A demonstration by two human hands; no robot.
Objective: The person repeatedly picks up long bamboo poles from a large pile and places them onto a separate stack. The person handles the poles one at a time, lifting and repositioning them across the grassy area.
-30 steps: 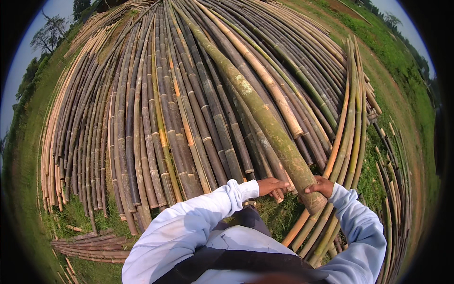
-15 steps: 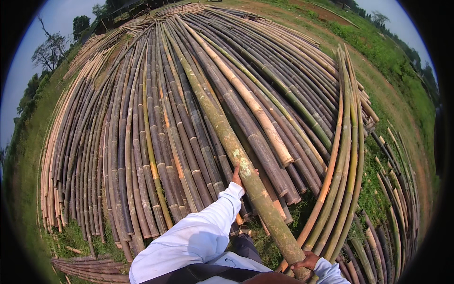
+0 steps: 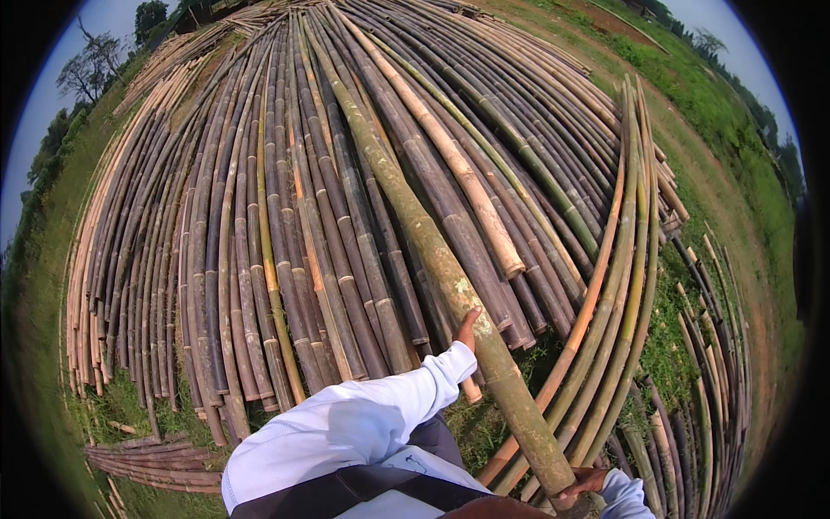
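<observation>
Thumb of the left hand (image 3: pixel 468 330) lies up along the near flank of a mottled green bamboo pole (image 3: pixel 438 253), and that hand grasps it from the left; the other fingers pass out of sight underneath, so how far they wrap I cannot tell. The right hand (image 3: pixel 590 482) grips the pole's opposite side at its near end, fingers bent against it close to the cut end. Such a spread hold seems sound: the rear hand can steer while the forward one bears weight, and keeping fingertips off the edge should spare them a pinch. From there the pole runs away over the bamboo pile (image 3: pixel 285 216), pointing toward its far side. Behind its near part cross several curved poles (image 3: pixel 637 203); whether they touch it cannot be told, so a little lift would guard against snagging. Grass (image 3: pixel 680 350) grows beside them, where careful footing would help.
</observation>
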